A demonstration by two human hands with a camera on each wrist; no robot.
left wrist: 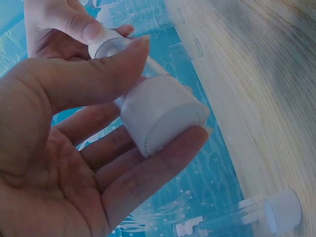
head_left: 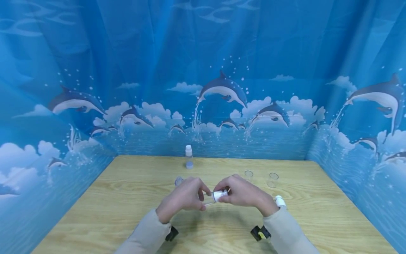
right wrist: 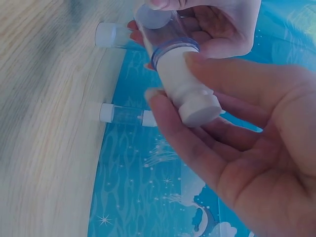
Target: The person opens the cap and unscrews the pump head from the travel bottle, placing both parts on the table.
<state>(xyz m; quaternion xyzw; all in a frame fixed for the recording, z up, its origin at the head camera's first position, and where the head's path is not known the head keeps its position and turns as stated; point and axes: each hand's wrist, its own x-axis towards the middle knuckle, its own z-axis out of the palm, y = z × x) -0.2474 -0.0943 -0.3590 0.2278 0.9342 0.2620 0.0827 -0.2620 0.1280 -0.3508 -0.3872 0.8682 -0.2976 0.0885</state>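
Note:
Over the table, both hands hold a small clear bottle with a white top (head_left: 219,195) between them. My left hand (head_left: 187,195) grips its clear body near the white base (left wrist: 160,113), thumb on one side and fingers on the other. The right hand (head_left: 242,192) pinches the white collar (right wrist: 177,74) between thumb and fingers, with the narrower white tip (right wrist: 201,111) pointing toward the right palm. A bluish clear rim lies where the collar meets the body. Beyond the left hand, a clear container (head_left: 179,181) is partly hidden by that hand.
Another clear bottle with white top and base (head_left: 189,157) stands near the table's back edge. Two clear caps (head_left: 248,173) (head_left: 272,180) stand beyond the right hand. A white bottle top (head_left: 280,201) sits by the right wrist. A dolphin-print curtain (head_left: 203,106) surrounds the wooden table (head_left: 133,190).

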